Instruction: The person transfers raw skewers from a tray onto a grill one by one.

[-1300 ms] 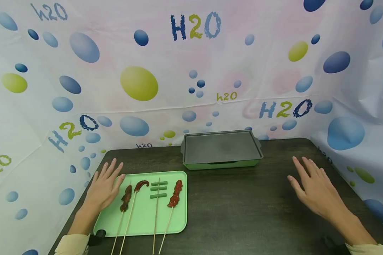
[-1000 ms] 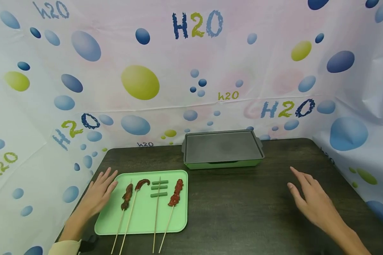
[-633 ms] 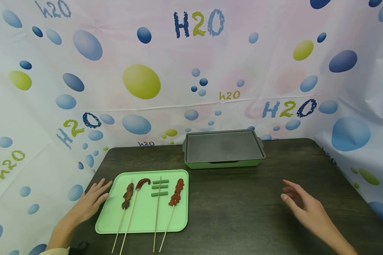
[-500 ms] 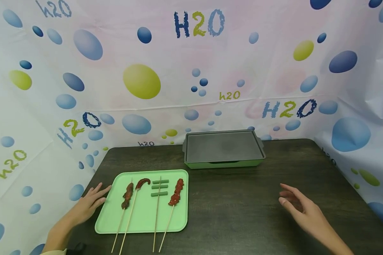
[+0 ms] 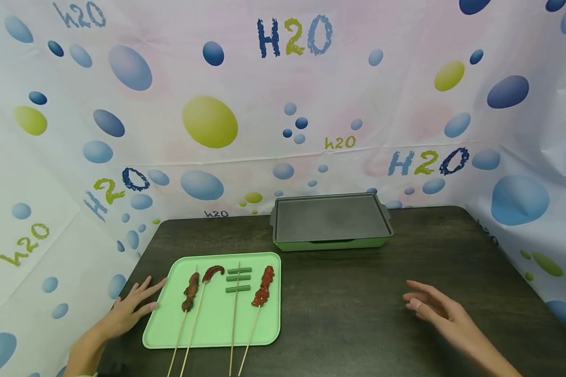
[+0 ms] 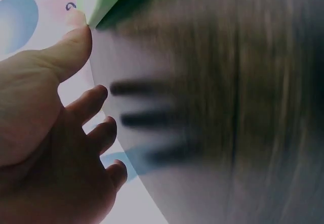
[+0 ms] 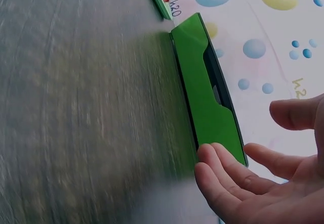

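Observation:
A light green tray (image 5: 212, 330) lies at the left of the dark table. On it are several skewers: brown meat (image 5: 191, 291), a curled tentacle (image 5: 212, 273), green vegetable sticks (image 5: 238, 278) and red meat pieces (image 5: 264, 287). Their wooden sticks stretch past the tray's near edge. My left hand (image 5: 122, 314) is at the tray's left rim with fingers spread; in the left wrist view its thumb (image 6: 73, 54) appears to touch a tray corner. Over the table's right half, my right hand (image 5: 436, 311) holds nothing, its fingers loosely bent.
A rectangular electric grill (image 5: 332, 217) with a grey plate and green body stands at the back middle; its green front (image 7: 195, 67) shows in the right wrist view. A printed curtain (image 5: 283, 78) surrounds the table (image 5: 349, 298) at the back and sides.
Both hands have come lower and nearer to me; the left has reached the tray's left rim, while the right has drifted left, fingers bending. The tray with its skewers has shifted slightly right.

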The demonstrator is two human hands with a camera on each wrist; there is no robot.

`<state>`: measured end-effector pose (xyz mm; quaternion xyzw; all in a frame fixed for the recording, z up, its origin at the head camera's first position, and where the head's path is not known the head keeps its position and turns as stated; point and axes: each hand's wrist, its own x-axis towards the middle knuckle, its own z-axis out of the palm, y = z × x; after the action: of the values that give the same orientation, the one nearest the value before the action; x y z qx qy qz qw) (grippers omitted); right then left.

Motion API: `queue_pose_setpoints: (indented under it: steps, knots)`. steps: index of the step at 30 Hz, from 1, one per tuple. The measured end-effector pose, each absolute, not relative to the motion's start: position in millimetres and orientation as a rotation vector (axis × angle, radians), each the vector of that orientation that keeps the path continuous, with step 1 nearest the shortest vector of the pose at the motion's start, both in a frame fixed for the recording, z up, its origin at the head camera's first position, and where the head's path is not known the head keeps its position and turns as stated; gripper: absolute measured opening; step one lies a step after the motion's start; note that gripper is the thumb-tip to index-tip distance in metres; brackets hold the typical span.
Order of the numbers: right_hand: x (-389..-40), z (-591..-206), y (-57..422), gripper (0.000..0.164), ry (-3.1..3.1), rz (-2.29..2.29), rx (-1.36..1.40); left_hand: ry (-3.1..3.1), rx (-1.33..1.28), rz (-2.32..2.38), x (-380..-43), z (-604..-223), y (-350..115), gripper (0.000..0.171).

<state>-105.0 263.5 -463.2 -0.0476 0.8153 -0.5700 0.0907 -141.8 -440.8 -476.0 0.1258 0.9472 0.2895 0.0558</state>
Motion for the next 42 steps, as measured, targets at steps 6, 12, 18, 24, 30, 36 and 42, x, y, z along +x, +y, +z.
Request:
queue_pose_setpoints:
  steps: [6, 12, 18, 24, 30, 36, 42]
  knots:
    - [-104.8, -463.7, 260.4, 0.06, 2.167, -1.744, -0.197, 2.825, 0.394, 0.954, -142.9, -477.0, -421.7, 0.062]
    - [-102.2, -470.6, 250.7, 0.056, 1.883, -1.824, -0.276, 2.841, 0.431, 0.947, -146.1, -480.3, -397.5, 0.061]
    - [-95.9, -479.5, 234.6, 0.05, 1.573, -1.905, -0.328, 2.91, 0.437, 0.882, -147.9, -478.0, -367.2, 0.062]
    - [-90.3, -487.4, 219.8, 0.051, 1.431, -1.9, -0.262, 2.935, 0.445, 0.818, -150.0, -473.1, -339.7, 0.064]
    - [-84.9, -492.9, 210.3, 0.049, 1.285, -1.919, -0.261, 2.937, 0.448, 0.807, -152.3, -471.1, -315.1, 0.067]
    - [-81.4, -496.6, 202.3, 0.052, 1.227, -1.916, -0.272, 2.93, 0.439, 0.801, -155.5, -473.9, -290.6, 0.068]
    - [-79.5, -501.4, 200.1, 0.051, 1.158, -1.944, -0.255, 2.915, 0.431, 0.82, -157.9, -477.5, -270.8, 0.069]
